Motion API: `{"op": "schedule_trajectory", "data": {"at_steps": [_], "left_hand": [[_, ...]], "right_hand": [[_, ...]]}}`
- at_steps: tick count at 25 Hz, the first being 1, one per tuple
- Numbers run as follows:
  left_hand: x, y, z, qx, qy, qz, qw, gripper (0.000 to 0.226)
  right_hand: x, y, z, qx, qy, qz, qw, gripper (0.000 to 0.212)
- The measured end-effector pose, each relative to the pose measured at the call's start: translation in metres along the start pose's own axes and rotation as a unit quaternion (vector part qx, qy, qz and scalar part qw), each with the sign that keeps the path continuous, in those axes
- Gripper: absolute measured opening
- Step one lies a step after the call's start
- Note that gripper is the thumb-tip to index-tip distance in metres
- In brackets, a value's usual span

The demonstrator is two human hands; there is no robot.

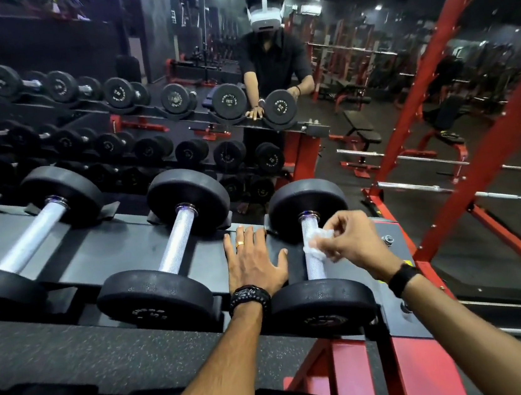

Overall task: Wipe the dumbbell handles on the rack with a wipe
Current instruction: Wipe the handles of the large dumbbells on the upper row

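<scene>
The dumbbell handle [311, 250] at the right end of the rack [117, 247] was seen, in the head view, lying on the top shelf between its two black end weights, running away from the camera toward a mirror [273, 97]. A crumpled white wipe [318, 239] was pressed against the middle of that handle and was pinched between the thumb and curled fingers of the right hand [353, 238], which came in from the right side with a dark band worn at the wrist. The left hand [254, 263] was laid flat on the grey shelf surface just left of that dumbbell, fingers straight and spread, holding nothing (a gold ring was worn on one finger and a black bracelet at the wrist); its thumb was stretched toward the handle, but contact could not be made out. To the left, a second dumbbell [167, 248] and a third dumbbell [31, 238] were rested on the same shelf, well apart from both hands, their knurled silver handles bare. In the mirror, further rows of dumbbells were reflected, together with a person in a dark shirt leaning over the rack with a white headset worn on the head. A red steel frame [444, 155] was stood to the right of the rack.
</scene>
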State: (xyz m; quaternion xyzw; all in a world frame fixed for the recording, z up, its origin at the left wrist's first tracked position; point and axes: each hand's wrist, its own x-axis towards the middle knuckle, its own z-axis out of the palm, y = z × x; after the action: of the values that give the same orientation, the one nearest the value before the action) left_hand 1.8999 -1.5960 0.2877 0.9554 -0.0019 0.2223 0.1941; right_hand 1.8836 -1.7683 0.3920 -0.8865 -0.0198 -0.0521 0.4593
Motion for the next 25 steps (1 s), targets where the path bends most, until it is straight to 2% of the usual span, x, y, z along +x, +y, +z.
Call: {"op": "schedule_trajectory", "data": {"at_steps": [2,4,6,9,11,14,16,19,21,23,25], "left_hand": [[0.0,0.0,0.0,0.004,-0.003,0.0,1.0,0.055],[0.0,0.0,-0.001,0.004,-0.004,0.0,1.0,0.055],[0.0,0.0,0.0,0.005,0.0,-0.001,1.0,0.055],[0.0,-0.001,0.001,0.001,-0.002,-0.001,1.0,0.054],[0.0,0.0,0.001,0.003,0.0,-0.001,1.0,0.054],[0.001,0.0,0.0,0.005,-0.006,-0.001,1.0,0.055],[0.0,0.0,0.0,0.005,-0.006,-0.003,1.0,0.056],[0.001,0.001,0.0,0.005,-0.003,-0.002,1.0,0.057],[0.0,0.001,0.001,0.003,-0.001,-0.001,1.0,0.059],[0.0,0.001,0.001,0.001,-0.006,0.0,1.0,0.059],[0.001,0.0,0.0,-0.003,-0.011,-0.002,1.0,0.06]], "right_hand": [[0.015,0.003,0.011,-0.074,0.127,-0.055,0.988,0.031],[0.02,0.005,0.019,-0.064,0.205,-0.075,0.974,0.029],[0.02,0.003,0.022,-0.047,0.245,-0.073,0.966,0.028],[0.026,0.016,0.024,-0.014,0.251,-0.026,0.967,0.025],[0.028,0.024,0.026,0.099,0.223,0.043,0.969,0.026],[0.029,0.026,0.031,0.257,0.134,0.159,0.944,0.025],[0.027,0.02,0.029,0.321,0.057,0.222,0.919,0.018],[0.03,0.01,0.023,0.426,-0.061,0.269,0.862,0.032],[0.032,0.007,0.022,0.462,-0.096,0.281,0.836,0.036],[0.034,0.005,0.022,0.449,-0.123,0.281,0.84,0.038],[0.034,0.005,0.027,0.425,-0.154,0.269,0.851,0.026]]}}
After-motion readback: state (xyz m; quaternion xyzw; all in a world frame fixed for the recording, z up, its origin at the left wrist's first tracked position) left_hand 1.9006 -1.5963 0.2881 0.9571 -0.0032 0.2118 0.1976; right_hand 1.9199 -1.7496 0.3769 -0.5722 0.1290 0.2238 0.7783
